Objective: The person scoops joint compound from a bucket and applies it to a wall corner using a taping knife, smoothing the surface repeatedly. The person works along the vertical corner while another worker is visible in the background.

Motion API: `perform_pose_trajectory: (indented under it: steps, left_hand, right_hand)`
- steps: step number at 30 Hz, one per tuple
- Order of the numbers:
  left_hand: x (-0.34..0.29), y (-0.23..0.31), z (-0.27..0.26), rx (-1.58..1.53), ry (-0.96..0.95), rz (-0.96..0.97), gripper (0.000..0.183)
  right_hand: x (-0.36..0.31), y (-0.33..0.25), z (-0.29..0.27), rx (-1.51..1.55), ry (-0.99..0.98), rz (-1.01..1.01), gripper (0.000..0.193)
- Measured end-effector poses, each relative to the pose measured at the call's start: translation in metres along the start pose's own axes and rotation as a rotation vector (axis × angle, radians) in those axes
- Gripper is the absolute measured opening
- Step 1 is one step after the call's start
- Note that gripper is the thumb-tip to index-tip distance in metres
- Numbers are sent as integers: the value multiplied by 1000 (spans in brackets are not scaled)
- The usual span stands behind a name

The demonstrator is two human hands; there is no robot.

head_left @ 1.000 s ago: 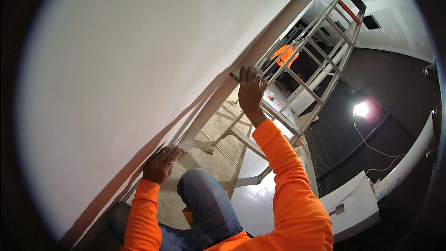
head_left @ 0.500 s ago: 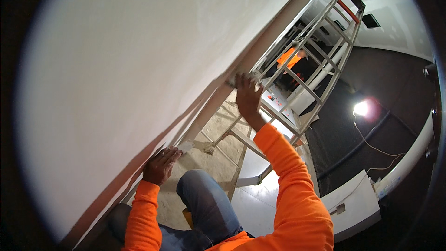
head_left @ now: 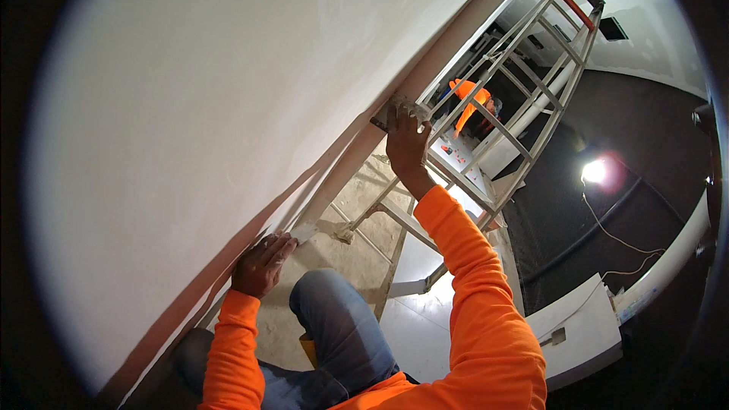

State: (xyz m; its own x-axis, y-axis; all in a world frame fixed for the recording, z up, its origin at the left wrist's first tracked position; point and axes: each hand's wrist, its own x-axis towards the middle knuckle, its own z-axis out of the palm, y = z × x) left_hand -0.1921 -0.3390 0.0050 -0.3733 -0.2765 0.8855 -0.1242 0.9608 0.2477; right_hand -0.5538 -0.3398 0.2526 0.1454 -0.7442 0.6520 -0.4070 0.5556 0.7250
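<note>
My left hand (head_left: 260, 264) is closed at the foot of the white wall (head_left: 205, 106). A pale flat piece (head_left: 304, 232) sticks out past its fingertips; its exact kind is unclear. Higher up, my right hand (head_left: 408, 148) is bent round a flat tool with a dark edge (head_left: 378, 123), pressed at the wall's corner strip (head_left: 425, 80). Most of that tool is hidden by the fingers. Greyish smears show around the fingertips. Both forearms are in orange sleeves.
A metal stepladder (head_left: 524, 91) stands right of my right hand, its lower legs near my knee (head_left: 334, 307). Beyond it a person in orange (head_left: 472, 99) bends over. A bright lamp (head_left: 594, 171) with a cable shines at right, above a white box-like panel (head_left: 581, 326).
My right hand has shifted slightly up along the wall's corner with the flat tool. My left hand has barely moved. The person beyond the ladder has bent lower.
</note>
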Motion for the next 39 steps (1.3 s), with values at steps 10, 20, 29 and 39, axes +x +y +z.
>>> perform_pose_trajectory:
  steps: [10,20,29,39]
  left_hand:
    - [-5,-2,11,8,20,-12,42]
    - [0,-1,2,-50,-16,-23,48]
    - [-7,-3,8,-29,-12,-26,48]
    - [-2,0,2,-21,-15,-8,47]
  right_hand:
    - [-87,-85,30,143,-195,-76,65]
    - [33,68,-22,-196,204,140,64]
    - [132,158,-44,-195,216,71,64]
    - [69,86,-19,-148,148,-7,53]
